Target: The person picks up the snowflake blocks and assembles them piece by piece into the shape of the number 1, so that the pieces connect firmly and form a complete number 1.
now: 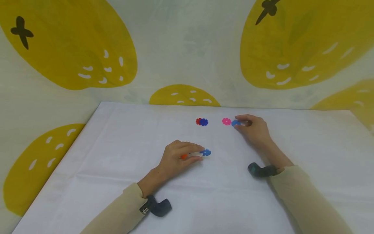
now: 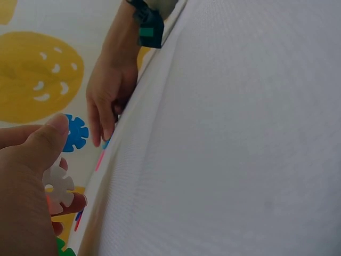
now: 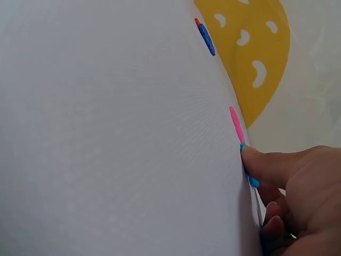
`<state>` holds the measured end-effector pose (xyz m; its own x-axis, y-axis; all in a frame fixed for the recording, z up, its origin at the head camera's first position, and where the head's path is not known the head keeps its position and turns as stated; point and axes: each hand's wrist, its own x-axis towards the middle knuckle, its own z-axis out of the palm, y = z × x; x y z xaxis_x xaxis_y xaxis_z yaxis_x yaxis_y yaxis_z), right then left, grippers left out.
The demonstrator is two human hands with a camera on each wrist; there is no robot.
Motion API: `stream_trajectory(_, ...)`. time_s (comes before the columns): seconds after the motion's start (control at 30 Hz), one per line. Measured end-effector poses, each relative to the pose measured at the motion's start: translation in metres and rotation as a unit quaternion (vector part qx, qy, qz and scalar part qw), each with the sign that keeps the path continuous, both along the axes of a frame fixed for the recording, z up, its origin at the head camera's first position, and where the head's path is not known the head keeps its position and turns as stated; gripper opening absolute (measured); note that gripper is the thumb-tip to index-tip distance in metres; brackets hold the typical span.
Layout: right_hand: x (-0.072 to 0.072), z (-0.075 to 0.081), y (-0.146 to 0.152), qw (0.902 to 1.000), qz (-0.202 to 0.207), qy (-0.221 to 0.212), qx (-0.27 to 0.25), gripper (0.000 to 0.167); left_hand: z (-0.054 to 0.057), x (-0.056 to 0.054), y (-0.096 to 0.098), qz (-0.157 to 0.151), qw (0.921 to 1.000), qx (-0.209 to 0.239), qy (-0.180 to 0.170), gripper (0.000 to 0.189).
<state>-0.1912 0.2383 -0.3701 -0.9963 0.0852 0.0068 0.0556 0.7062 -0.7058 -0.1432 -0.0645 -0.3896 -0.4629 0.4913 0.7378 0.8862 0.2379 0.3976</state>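
My left hand (image 1: 176,156) is held over the table, its thumb and fingers pinching a blue snowflake disc (image 1: 206,152) by the edge. In the left wrist view, a white snowflake disc (image 2: 59,185) and a green one (image 2: 64,248) also show within that hand, and an orange piece (image 1: 184,156) peeks out by the palm. Farther back, my right hand (image 1: 256,130) pinches a light blue snowflake disc (image 1: 235,123) between thumb and fingers. The light blue disc is right at the edge of a pink snowflake disc (image 1: 226,121) on the table.
To the left of the pink disc, a red snowflake disc (image 1: 198,121) and a dark blue one (image 1: 204,122) overlap on the white tabletop (image 1: 117,146). Behind the table's far edge hangs a fabric backdrop (image 1: 187,52) with yellow fruit shapes.
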Motion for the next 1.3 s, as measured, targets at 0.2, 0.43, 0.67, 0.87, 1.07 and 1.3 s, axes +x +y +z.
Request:
stream_trajectory(0.2,0.001,0.002,-0.001,0.9999,-0.002,-0.013,0.01,0.042,0.0,0.0,0.0,-0.002,1.0,-0.002,-0.005,0.032)
stream_trajectory(0.43,0.002,0.003,-0.002,0.9997,0.019,0.006,0.017,0.037,-0.001,0.0,-0.001,-0.001,1.0,-0.004,-0.006,0.032)
stream_trajectory(0.67,0.002,0.007,0.002,0.9987,0.049,0.007,0.014,0.032,-0.001,-0.001,0.0,0.005,1.0,-0.006,-0.004,0.032)
stream_trajectory(0.87,0.009,0.014,0.004,0.9984,0.052,0.018,0.013,0.03,0.001,-0.001,0.001,0.01,0.9999,-0.008,-0.002,0.032)
stream_trajectory(1.07,0.021,0.024,-0.002,0.9983,0.055,0.018,-0.001,0.03,0.001,-0.001,0.0,0.012,0.9999,-0.009,-0.003,0.032)
stream_trajectory(1.3,0.037,0.028,-0.011,0.9981,0.053,-0.014,-0.028,0.036,0.0,-0.001,0.0,0.011,0.9999,-0.011,-0.008,0.031)
